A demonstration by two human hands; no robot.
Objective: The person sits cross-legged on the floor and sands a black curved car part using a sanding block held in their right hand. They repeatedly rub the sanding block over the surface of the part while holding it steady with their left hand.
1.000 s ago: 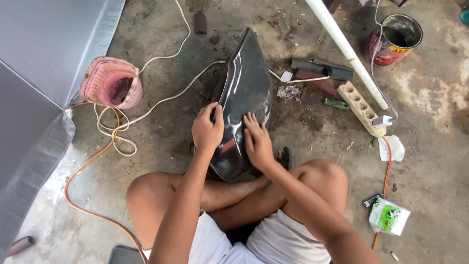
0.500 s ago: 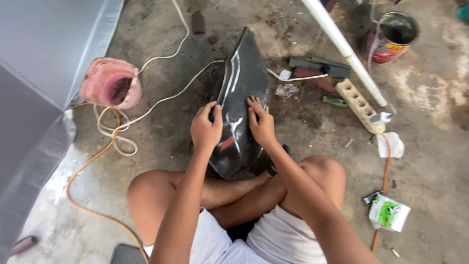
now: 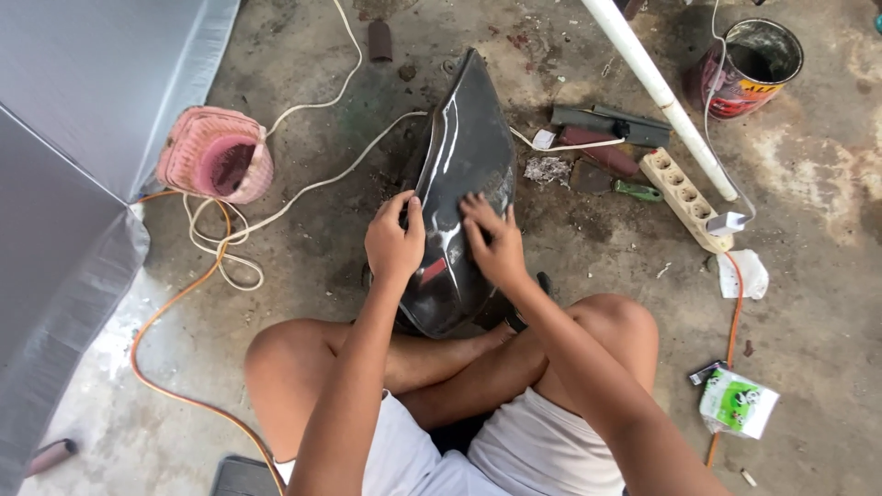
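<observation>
I see the glossy black body panel [image 3: 464, 174] standing tilted on the concrete floor [image 3: 570, 257], its near end propped against my crossed legs and its pointed far end aimed away from me. My left hand [image 3: 395, 243] grips the panel's left edge, fingers curled over the rim and thumb on the outer face, forearm rising from the near side. My right hand [image 3: 496, 243] lies flat on the panel face just right of the left hand, fingers spread and pointing far; I cannot tell whether anything lies beneath the palm. Far left, a pink basket [image 3: 216, 156] sits among a white cord [image 3: 303, 188] and an orange cord [image 3: 175, 312]. Far right lie a white pipe [image 3: 657, 92], a power strip [image 3: 684, 197] and a paint can [image 3: 749, 64].
</observation>
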